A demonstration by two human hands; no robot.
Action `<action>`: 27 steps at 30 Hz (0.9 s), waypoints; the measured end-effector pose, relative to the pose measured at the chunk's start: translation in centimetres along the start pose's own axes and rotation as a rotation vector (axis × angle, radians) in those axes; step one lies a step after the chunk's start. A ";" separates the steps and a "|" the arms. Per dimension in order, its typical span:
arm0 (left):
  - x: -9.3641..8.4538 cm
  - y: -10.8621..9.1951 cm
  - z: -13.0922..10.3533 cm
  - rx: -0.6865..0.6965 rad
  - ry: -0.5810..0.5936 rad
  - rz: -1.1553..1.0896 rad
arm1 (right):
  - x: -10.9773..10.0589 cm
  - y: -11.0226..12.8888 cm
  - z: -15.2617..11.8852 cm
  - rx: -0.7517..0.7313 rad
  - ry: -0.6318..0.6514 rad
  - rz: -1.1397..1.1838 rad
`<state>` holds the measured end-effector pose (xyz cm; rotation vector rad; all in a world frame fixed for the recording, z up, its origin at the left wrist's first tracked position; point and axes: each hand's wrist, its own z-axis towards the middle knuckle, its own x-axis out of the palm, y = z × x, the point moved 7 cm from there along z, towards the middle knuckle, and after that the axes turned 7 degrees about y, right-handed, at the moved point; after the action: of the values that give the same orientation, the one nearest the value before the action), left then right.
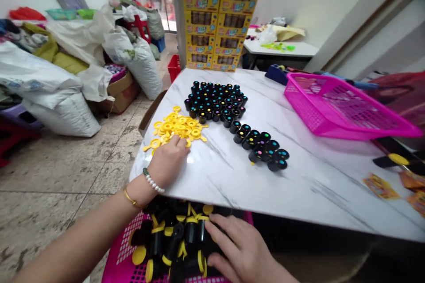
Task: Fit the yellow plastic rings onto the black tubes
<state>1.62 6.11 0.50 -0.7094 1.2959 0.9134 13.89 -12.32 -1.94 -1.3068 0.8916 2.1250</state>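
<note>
My left hand (169,161) reaches onto the white marble-patterned table (215,177), at the near edge of a pile of yellow plastic ring pieces (179,124); its fingertips are hidden among them. Below the table edge, my right hand (241,243) has its fingers apart over a pink basket (114,258) of black cylinders with yellow caps (191,232), touching one cylinder near its cap. Several black cylinders with coloured dots (215,101) stand grouped on the table, and a smaller row of them (262,143) runs toward the right.
Stacked yellow boxes (215,22) stand at the table's back edge. A pink basket (345,110) and orange wrappers (380,185) lie on the right. Full white sacks (63,101) are on the floor at left; a second table (282,46) is behind.
</note>
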 end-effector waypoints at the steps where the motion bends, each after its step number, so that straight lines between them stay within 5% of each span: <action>1: -0.1 -0.5 0.1 0.029 -0.009 0.023 | -0.8 -0.2 0.1 0.015 -0.045 0.036; 6: -1.7 -2.4 -0.2 0.151 -0.175 0.059 | -4.3 -2.3 0.4 0.142 -0.251 0.271; 10: -4.4 -5.2 -1.8 0.340 -0.404 -0.205 | -3.9 -7.5 0.5 0.608 -0.328 0.787; 12: -5.0 -7.9 -2.9 0.571 -0.389 -0.370 | -2.4 -9.3 0.8 0.783 -0.310 1.159; 15: -5.3 -11.2 -3.9 0.858 -0.288 -0.564 | -1.9 -10.8 1.5 0.840 -0.348 1.455; 17: -5.2 -11.4 -2.6 0.794 -0.246 -0.726 | -2.5 -11.6 1.2 0.850 -0.436 1.414; 21: -3.0 -9.3 3.4 0.323 -0.176 -0.851 | -3.6 -11.7 -0.5 0.891 -0.491 1.157; 27: 0.6 -9.8 9.3 0.151 -0.034 -0.677 | -2.6 -10.1 -1.4 0.832 -0.343 1.140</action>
<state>14.70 9.46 0.86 -0.9265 0.9776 0.2735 22.81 -6.82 -2.81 0.0847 2.3450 2.0590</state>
